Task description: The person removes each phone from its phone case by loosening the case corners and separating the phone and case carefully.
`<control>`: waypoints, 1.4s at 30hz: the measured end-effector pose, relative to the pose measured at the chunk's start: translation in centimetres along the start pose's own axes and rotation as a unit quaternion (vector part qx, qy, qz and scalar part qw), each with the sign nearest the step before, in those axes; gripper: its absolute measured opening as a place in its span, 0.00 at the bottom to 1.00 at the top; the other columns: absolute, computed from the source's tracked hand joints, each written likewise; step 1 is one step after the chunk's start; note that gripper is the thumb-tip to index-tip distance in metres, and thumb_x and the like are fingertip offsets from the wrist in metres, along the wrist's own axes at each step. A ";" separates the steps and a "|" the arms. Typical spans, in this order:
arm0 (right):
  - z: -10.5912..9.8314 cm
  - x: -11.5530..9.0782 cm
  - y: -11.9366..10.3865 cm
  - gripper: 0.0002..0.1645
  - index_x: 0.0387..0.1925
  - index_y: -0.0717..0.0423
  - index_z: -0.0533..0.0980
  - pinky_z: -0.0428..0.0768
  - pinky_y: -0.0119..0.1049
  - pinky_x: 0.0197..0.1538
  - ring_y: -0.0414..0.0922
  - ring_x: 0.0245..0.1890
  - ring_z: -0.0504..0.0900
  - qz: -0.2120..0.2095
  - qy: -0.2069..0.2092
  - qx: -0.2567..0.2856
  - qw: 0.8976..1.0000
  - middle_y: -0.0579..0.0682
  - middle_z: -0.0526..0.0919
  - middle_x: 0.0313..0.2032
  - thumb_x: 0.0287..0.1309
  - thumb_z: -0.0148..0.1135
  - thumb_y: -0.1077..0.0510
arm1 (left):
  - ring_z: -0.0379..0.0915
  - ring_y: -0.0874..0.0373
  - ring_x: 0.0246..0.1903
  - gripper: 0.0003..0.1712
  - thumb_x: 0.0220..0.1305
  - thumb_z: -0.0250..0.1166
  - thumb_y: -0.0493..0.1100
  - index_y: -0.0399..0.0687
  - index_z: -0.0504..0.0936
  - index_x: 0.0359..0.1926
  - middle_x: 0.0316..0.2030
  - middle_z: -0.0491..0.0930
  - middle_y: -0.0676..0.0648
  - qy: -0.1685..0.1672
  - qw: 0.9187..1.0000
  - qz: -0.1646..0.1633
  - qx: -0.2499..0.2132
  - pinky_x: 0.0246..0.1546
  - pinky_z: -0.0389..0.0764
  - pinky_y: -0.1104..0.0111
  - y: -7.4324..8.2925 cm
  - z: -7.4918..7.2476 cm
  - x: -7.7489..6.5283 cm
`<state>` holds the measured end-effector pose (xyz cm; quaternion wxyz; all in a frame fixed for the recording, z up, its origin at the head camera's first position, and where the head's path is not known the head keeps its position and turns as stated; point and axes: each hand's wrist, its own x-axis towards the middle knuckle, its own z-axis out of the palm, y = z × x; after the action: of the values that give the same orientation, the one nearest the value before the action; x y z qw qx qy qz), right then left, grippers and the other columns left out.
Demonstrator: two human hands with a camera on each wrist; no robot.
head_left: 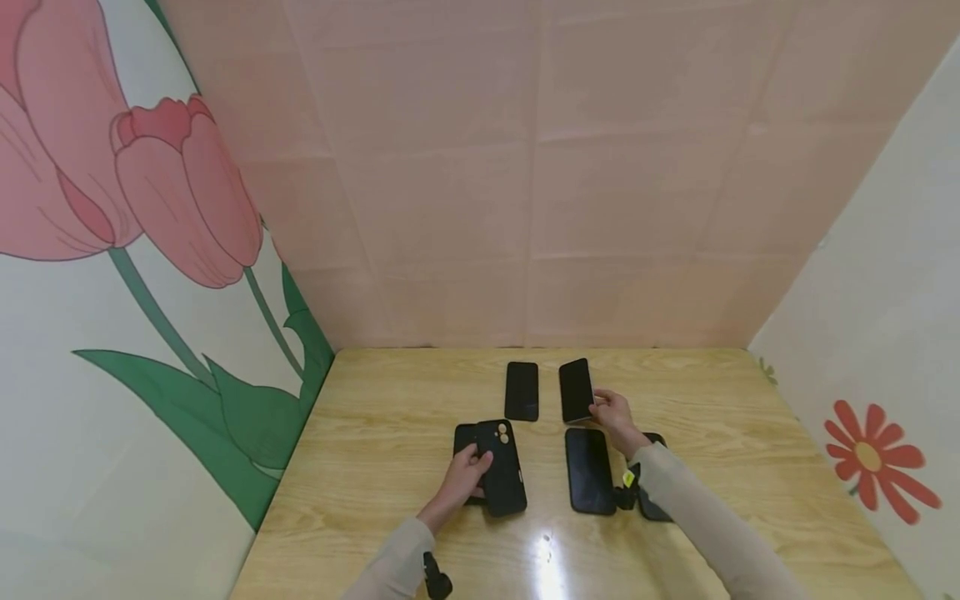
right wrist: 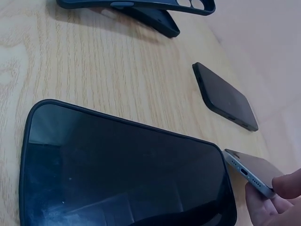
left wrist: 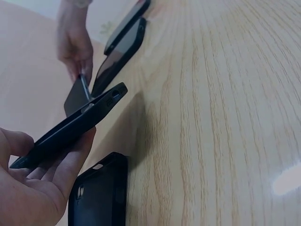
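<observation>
My left hand (head_left: pixel 461 482) grips a black phone case (head_left: pixel 504 471), tilted above the table, its camera holes at the far end. In the right wrist view those holes in the case (right wrist: pixel 195 4) are see-through. Partly covered beneath it, a second black case (left wrist: pixel 101 193) lies on the table with its hollow side up. My right hand (head_left: pixel 617 417) pinches a phone (head_left: pixel 577 390) by its near right part. That phone has a dark screen, and its pale metal edge (right wrist: pixel 247 173) with a charging port shows in the right wrist view. It is tilted off the table.
Left of the held phone lies a dark phone (head_left: pixel 522 391). Another phone in a black case (head_left: pixel 590 471) lies in front of my right hand. Beneath my right forearm is one more dark phone (head_left: pixel 655 505), partly hidden. Walls border the wooden table (head_left: pixel 390 392) at back and sides.
</observation>
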<state>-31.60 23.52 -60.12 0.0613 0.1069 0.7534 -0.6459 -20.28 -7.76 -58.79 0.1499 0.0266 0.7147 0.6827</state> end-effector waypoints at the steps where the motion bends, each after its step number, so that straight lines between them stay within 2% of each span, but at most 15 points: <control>1: 0.0 0.0 0.0 0.30 0.69 0.79 0.54 0.75 0.52 0.58 0.64 0.56 0.74 0.005 -0.002 -0.006 1.000 0.78 0.66 0.60 0.67 0.46 0.74 | 0.82 0.40 0.41 0.25 0.78 0.51 0.42 0.27 0.65 0.65 0.46 0.81 0.33 -0.001 1.000 0.000 -0.001 0.34 0.84 0.52 0.0 0.0 0.0; 3: 0.0 0.1 -0.1 0.31 0.70 0.79 0.51 0.71 0.54 0.62 0.67 0.62 0.67 0.015 -0.006 -0.011 1.000 0.79 0.60 0.64 0.68 0.44 0.74 | 0.82 0.41 0.41 0.25 0.77 0.52 0.43 0.28 0.66 0.65 0.47 0.81 0.33 -0.001 1.000 -0.001 -0.004 0.34 0.85 0.53 0.1 -0.1 0.1; 5: -0.1 0.2 -0.1 0.32 0.70 0.78 0.50 0.68 0.55 0.64 0.68 0.66 0.62 0.020 -0.009 -0.015 1.000 0.78 0.56 0.66 0.68 0.43 0.73 | 0.82 0.43 0.42 0.27 0.77 0.52 0.44 0.29 0.64 0.67 0.48 0.81 0.34 0.003 1.000 -0.008 0.001 0.35 0.85 0.55 -0.5 -0.1 0.6; 10: -0.3 0.4 -0.2 0.33 0.71 0.77 0.49 0.65 0.56 0.66 0.68 0.69 0.56 0.020 -0.014 -0.031 0.999 0.77 0.53 0.69 0.69 0.43 0.71 | 0.82 0.42 0.43 0.27 0.78 0.51 0.44 0.28 0.64 0.67 0.49 0.81 0.33 0.008 1.000 -0.010 0.012 0.36 0.84 0.54 -0.3 -0.2 0.7; 15: -0.3 0.7 -0.2 0.32 0.70 0.78 0.51 0.64 0.58 0.66 0.68 0.68 0.57 0.018 -0.014 -0.050 0.998 0.77 0.53 0.68 0.68 0.42 0.69 | 0.81 0.38 0.43 0.23 0.78 0.50 0.41 0.28 0.68 0.63 0.47 0.81 0.32 -0.004 1.000 -0.003 0.006 0.37 0.84 0.50 -0.1 -0.3 0.6; 19: -0.3 0.9 -0.2 0.33 0.71 0.77 0.51 0.63 0.59 0.66 0.68 0.68 0.58 0.025 -0.011 -0.064 0.998 0.76 0.54 0.68 0.68 0.42 0.68 | 0.81 0.35 0.42 0.21 0.77 0.51 0.39 0.26 0.69 0.61 0.46 0.81 0.30 -0.012 1.000 0.000 -0.001 0.38 0.83 0.47 1.3 -0.2 -0.3; 23: -0.5 0.9 -0.2 0.34 0.71 0.76 0.50 0.61 0.59 0.67 0.68 0.68 0.56 0.030 -0.012 -0.069 0.997 0.76 0.54 0.68 0.69 0.43 0.66 | 0.81 0.35 0.39 0.20 0.77 0.52 0.39 0.24 0.69 0.58 0.43 0.82 0.31 -0.014 1.000 0.013 -0.001 0.34 0.84 0.50 2.2 -0.1 -1.0; 27: -0.6 0.8 -0.2 0.34 0.71 0.76 0.51 0.61 0.59 0.67 0.68 0.68 0.56 0.030 -0.009 -0.075 0.997 0.75 0.55 0.68 0.68 0.44 0.65 | 0.83 0.38 0.36 0.19 0.76 0.53 0.39 0.25 0.68 0.56 0.39 0.82 0.33 -0.015 1.000 0.016 0.002 0.31 0.85 0.52 2.1 0.0 -1.2; 31: -0.6 0.7 0.0 0.34 0.71 0.75 0.52 0.62 0.60 0.67 0.68 0.68 0.57 0.033 -0.007 -0.074 0.997 0.75 0.56 0.68 0.68 0.45 0.65 | 0.83 0.39 0.36 0.20 0.76 0.54 0.40 0.28 0.66 0.58 0.39 0.82 0.36 -0.012 1.000 0.003 0.000 0.33 0.84 0.51 1.9 0.1 -1.2; 42: -0.5 0.5 0.1 0.34 0.72 0.74 0.52 0.64 0.59 0.66 0.67 0.67 0.59 0.040 -0.004 -0.080 0.996 0.74 0.57 0.68 0.68 0.46 0.64 | 0.83 0.39 0.37 0.21 0.76 0.53 0.41 0.28 0.64 0.60 0.41 0.83 0.34 -0.014 1.000 -0.005 0.004 0.32 0.84 0.52 1.6 0.3 -0.9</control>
<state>-32.04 24.08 -60.24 0.0984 0.1293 0.7973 -0.5813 -19.57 -7.60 -57.10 0.1632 0.0333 0.7151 0.6788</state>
